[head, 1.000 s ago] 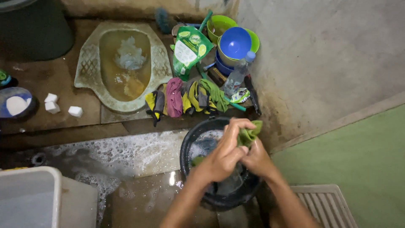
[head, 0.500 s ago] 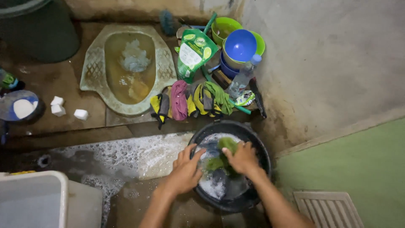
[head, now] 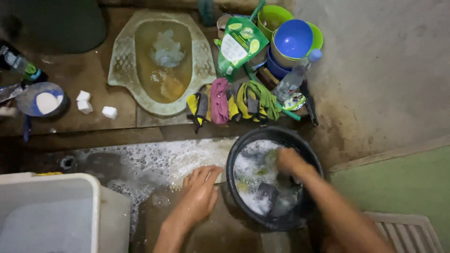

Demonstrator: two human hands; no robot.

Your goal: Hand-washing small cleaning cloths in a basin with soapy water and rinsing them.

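A black basin [head: 234, 185] full of soapy water and soaking cloths sits on the wet floor in front of me. My right hand [head: 289, 160] is blurred and reaches down into the foam inside the basin; whether it grips anything cannot be told. My left hand [head: 199, 192] rests flat on the wet floor just left of the basin's rim, fingers apart and holding nothing. A dark cloth [head: 268, 191] shows in the suds.
Wrung cloths [head: 234, 100] lie in a row on the step beyond the basin. A squat toilet pan [head: 161, 61], a green pouch [head: 239, 44], stacked blue and green bowls [head: 293, 37] and a plastic bottle [head: 294, 77] stand behind. A white tub [head: 51, 211] is at lower left.
Both hands wrung a green cloth above the basin, then dipped in. Now my left hand has moved out onto the floor while my right stays in the suds.
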